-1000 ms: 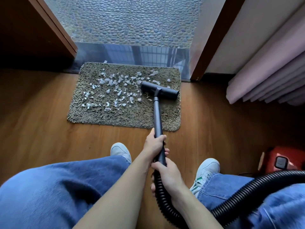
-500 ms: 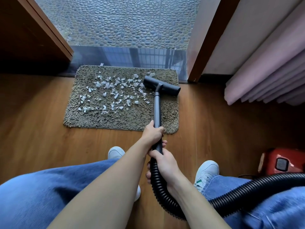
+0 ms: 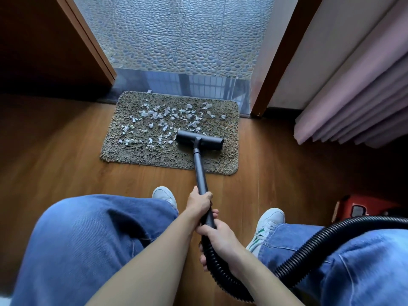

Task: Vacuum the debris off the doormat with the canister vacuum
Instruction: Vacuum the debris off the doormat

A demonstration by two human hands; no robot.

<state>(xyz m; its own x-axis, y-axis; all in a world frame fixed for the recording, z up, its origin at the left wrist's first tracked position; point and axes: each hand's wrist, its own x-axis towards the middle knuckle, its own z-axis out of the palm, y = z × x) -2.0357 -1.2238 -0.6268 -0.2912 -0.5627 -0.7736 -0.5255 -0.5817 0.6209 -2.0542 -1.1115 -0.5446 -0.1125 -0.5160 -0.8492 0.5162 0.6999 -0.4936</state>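
Left hand point(image 3: 198, 204) and right hand point(image 3: 218, 237) both grip the wand point(image 3: 199, 166); probably rigid and light; debris point(image 3: 159, 120) looks feather-light.

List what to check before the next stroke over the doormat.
1. Left hand grips the wand: ok.
2. Right hand grips the wand's end at the hose: ok.
3. Vacuum head sits on the doormat: ok.
4. Debris gone: not ok; much of it lies left of and beyond the head.
5. Canister switched on: cannot tell.
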